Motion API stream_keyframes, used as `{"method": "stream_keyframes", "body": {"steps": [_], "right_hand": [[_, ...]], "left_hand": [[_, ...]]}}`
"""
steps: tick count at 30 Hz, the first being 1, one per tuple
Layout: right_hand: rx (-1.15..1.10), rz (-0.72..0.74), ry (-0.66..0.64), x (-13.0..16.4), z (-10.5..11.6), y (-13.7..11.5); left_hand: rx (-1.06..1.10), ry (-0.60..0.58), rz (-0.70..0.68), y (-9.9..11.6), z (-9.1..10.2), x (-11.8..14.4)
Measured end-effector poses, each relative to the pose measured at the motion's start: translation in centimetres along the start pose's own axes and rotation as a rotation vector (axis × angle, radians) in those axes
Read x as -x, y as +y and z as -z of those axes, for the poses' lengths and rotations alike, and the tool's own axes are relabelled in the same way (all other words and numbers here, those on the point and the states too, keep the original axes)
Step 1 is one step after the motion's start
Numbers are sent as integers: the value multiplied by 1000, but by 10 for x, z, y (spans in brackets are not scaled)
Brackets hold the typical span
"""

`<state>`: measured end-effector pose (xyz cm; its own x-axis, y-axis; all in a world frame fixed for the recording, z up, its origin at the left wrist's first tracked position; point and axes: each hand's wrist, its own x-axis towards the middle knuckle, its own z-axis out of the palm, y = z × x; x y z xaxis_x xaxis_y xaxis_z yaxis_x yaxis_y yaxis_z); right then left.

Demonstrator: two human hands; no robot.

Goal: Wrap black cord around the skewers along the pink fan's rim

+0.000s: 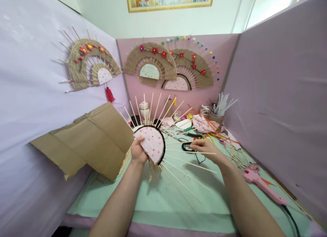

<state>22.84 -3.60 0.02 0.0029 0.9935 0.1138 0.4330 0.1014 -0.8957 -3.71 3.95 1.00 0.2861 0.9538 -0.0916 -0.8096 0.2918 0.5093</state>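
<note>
While the cardboard sheet [87, 141] leans at far left, the left hand [138, 151] grips the pink dotted half-disc fan frame [152, 144] upright above the green mat [163, 199]. Further right, the right hand [204, 146] pinches one bamboo skewer [189, 151] radiating from it. Judging by this, spoke-setting is underway; aligning that skewer evenly seems needed next.

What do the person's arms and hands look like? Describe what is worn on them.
Both forearms are bare as far as the picture shows: no sleeves, no gloves. The left hand and the right hand show no ring, watch or bracelet. No markings or cables on either arm.
</note>
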Motion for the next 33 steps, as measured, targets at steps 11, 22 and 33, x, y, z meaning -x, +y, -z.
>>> {"method": "stream_keyframes", "body": {"steps": [11,22,33], "right_hand": [[16,73,-539,12,-43,-16],[148,37,-502,9,-36,-16],[32,34,-341,12,-7,-9]], "left_hand": [[23,-73,41,-4,-2,3],[-47,-131,119,-4,8,-2],[-16,16,43,-1,3,-3]]}}
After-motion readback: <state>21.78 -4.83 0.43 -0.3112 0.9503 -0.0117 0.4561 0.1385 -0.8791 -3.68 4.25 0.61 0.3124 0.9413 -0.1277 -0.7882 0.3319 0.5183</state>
